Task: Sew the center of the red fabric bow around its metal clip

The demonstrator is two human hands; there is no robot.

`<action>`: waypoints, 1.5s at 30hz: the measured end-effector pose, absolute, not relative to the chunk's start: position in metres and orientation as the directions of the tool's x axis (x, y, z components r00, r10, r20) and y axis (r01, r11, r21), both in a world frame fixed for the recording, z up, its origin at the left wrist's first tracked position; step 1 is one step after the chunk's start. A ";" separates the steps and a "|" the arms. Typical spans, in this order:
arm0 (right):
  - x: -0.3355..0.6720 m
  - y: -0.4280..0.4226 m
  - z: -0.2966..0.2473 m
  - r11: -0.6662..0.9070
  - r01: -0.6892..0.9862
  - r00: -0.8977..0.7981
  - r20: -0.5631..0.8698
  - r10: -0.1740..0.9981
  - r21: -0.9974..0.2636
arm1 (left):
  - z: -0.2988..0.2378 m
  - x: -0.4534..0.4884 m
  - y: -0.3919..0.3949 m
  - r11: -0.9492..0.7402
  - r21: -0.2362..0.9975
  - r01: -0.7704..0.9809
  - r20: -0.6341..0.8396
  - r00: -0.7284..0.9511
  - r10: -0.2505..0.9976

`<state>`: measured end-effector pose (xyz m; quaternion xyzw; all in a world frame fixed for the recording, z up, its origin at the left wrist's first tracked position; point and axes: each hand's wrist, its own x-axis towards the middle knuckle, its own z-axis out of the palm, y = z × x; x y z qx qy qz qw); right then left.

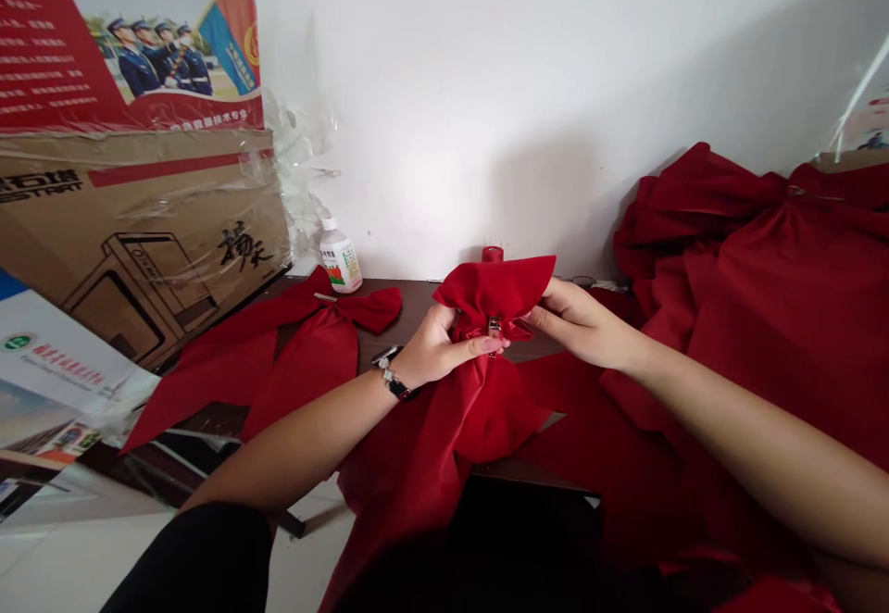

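Observation:
A red fabric bow (494,284) is held up in front of me over the dark table. My left hand (444,346) grips its gathered middle from the left, the thumb lying across beside a small metal clip (494,326). On the other side my right hand (573,317) is closed at the bow's right edge, its fingertips partly behind the cloth. Long red tails hang from the bow toward my lap. Just behind it stands a spool of red thread (493,254) with pins or needles sticking up from its top.
Another red bow with a clip (326,317) lies at the left on the table (417,298), near a white bottle (340,256). Cardboard boxes (139,215) are stacked at far left. Red bows and cloth (764,261) are heaped at the right, and a white wall (431,113) stands behind.

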<state>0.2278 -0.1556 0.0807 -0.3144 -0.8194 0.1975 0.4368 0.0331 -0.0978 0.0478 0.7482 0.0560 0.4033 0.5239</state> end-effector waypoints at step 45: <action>0.224 -0.148 0.075 0.677 0.074 -0.422 0.592 0.687 -0.732 | 0.047 0.034 -0.098 -0.410 0.849 -0.334 0.516 0.692 0.505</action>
